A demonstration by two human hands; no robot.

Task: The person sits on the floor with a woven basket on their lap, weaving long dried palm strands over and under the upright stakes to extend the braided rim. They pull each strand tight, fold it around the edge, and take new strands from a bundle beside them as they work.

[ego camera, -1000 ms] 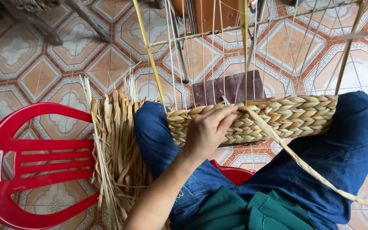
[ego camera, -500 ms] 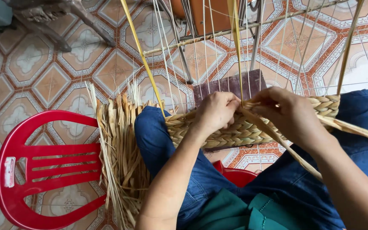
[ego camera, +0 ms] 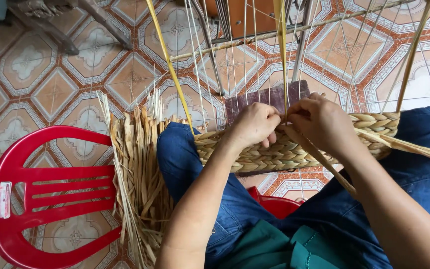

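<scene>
The woven band (ego camera: 294,152) lies across the person's knees. At its top edge the left hand (ego camera: 255,124) and right hand (ego camera: 324,124) meet, fingers pinched on a flat straw strand (ego camera: 414,147) trailing to 3 o'clock. Probably best to keep it taut, snug against the upright strings (ego camera: 247,50) at 12. Spare straw bundle (ego camera: 138,174) at 9.

Red plastic chair (ego camera: 41,194); tan braided weave (ego camera: 274,152); pale straw bundle (ego camera: 140,174); blue jeans (ego camera: 185,159); orange-cream patterned floor tiles (ego camera: 51,84).
</scene>
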